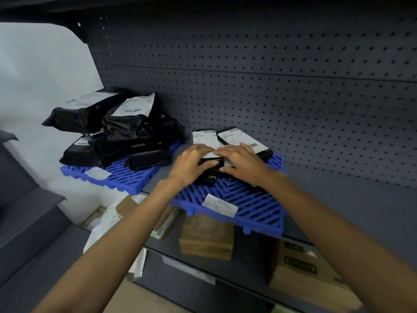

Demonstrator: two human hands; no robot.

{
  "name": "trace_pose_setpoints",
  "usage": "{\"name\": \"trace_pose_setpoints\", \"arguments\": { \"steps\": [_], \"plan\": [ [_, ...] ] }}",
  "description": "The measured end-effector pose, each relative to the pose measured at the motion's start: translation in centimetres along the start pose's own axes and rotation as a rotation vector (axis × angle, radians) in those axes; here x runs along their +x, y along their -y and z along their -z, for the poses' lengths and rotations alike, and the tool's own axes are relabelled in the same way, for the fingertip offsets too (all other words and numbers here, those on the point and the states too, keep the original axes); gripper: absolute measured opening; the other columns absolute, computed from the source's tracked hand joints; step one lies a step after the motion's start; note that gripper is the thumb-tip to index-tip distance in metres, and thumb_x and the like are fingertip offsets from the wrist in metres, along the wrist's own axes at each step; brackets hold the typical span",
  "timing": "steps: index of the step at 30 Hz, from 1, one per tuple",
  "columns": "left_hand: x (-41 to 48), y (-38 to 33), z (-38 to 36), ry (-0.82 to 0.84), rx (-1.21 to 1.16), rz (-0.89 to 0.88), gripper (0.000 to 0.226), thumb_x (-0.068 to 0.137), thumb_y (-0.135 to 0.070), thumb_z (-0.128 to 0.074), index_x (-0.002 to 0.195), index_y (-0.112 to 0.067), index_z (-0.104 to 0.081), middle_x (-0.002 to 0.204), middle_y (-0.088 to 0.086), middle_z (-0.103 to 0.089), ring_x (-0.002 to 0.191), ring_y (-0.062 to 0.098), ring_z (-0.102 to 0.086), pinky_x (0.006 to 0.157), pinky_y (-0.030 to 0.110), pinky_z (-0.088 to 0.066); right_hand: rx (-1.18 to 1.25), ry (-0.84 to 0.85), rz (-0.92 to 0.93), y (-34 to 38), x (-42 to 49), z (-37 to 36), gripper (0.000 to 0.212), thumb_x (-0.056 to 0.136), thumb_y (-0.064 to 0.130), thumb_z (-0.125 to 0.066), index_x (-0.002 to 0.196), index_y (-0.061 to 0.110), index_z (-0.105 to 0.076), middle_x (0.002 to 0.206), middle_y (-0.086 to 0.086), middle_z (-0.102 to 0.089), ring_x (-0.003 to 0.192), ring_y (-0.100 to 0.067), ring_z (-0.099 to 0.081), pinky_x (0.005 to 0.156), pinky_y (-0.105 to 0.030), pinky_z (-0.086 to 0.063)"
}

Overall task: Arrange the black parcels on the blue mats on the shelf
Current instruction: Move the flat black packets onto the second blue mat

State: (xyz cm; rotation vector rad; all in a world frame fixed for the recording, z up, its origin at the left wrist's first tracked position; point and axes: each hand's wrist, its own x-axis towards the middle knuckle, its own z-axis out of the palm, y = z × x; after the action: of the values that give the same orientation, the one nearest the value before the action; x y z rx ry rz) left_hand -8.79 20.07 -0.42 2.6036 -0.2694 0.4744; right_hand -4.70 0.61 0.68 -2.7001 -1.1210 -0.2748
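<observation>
Where left hand (pixel 191 162) meets right hand (pixel 242 161), a black parcel (pixel 208 156) lies beneath.

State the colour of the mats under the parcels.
The mats are bright blue, shown clearest in the head view.
</observation>
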Motion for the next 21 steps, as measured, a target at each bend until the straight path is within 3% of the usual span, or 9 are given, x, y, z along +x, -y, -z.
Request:
{"name": "trace_pose_setpoints", "arguments": {
  "steps": [3, 6, 10, 15, 21],
  "plan": [
    [0.3, 0.9, 0.6, 0.061, -0.061, -0.085, 0.049, 0.09, -0.045, -0.065, 0.131, -0.018, -0.062, 0.133, -0.001, -0.059, 0.125, 0.017, -0.053, 0.104, 0.039, -0.045, 0.028, -0.044, -0.042, 1.1, -0.6, -0.2, 0.061, 0.092, 0.03, -0.066, 0.147, 0.019, -0.043, 0.15, 0.001, -0.044, 0.136, -0.018, -0.042, 0.114, -0.036, -0.03],
    [0.7, 1.9, 1.0, 0.113, -0.143, -0.143, 0.046, 0.089, -0.038, -0.069, 0.129, -0.016, -0.063, 0.131, 0.0, -0.06, 0.125, 0.016, -0.053, 0.107, 0.032, -0.041, 0.081, -0.063, -0.115, 2.3, -0.7, -0.5, 0.059, 0.091, 0.024, -0.068, 0.145, 0.017, -0.045, 0.147, -0.003, -0.047, 0.13, -0.021, -0.049, 0.109, -0.034, -0.038],
    [1.1, 3.3, 1.1, 0.138, -0.221, -0.159, 0.042, 0.089, -0.034, -0.069, 0.127, -0.017, -0.062, 0.129, 0.0, -0.058, 0.124, 0.013, -0.05, 0.109, 0.031, -0.038, 0.102, -0.086, -0.209, 4.0, -0.2, -1.0, 0.058, 0.091, 0.016, -0.067, 0.145, 0.018, -0.045, 0.145, -0.003, -0.046, 0.127, -0.024, -0.051, 0.105, -0.039, -0.042],
    [1.4, 4.2, 1.0, 0.154, -0.228, -0.18, 0.04, 0.093, -0.032, -0.065, 0.13, -0.017, -0.058, 0.13, 0.0, -0.054, 0.126, 0.012, -0.046, 0.104, 0.018, -0.031, 0.1, -0.101, -0.283, 5.1, 0.1, -1.1, 0.059, 0.09, 0.014, -0.067, 0.145, 0.019, -0.045, 0.145, -0.002, -0.045, 0.124, -0.027, -0.054, 0.101, -0.043, -0.046],
    [0.0, 5.7, 1.3, 0.198, -0.274, -0.158, 0.053, 0.093, -0.029, -0.065, 0.142, -0.018, -0.048, 0.148, 0.003, -0.037, 0.14, 0.013, -0.032, 0.115, 0.026, -0.028, 0.095, -0.088, -0.295, 5.8, 0.2, -1.1, 0.062, 0.088, 0.009, -0.069, 0.145, 0.015, -0.044, 0.147, -0.003, -0.043, 0.129, -0.027, -0.05, 0.105, -0.041, -0.043]
  ]
}}
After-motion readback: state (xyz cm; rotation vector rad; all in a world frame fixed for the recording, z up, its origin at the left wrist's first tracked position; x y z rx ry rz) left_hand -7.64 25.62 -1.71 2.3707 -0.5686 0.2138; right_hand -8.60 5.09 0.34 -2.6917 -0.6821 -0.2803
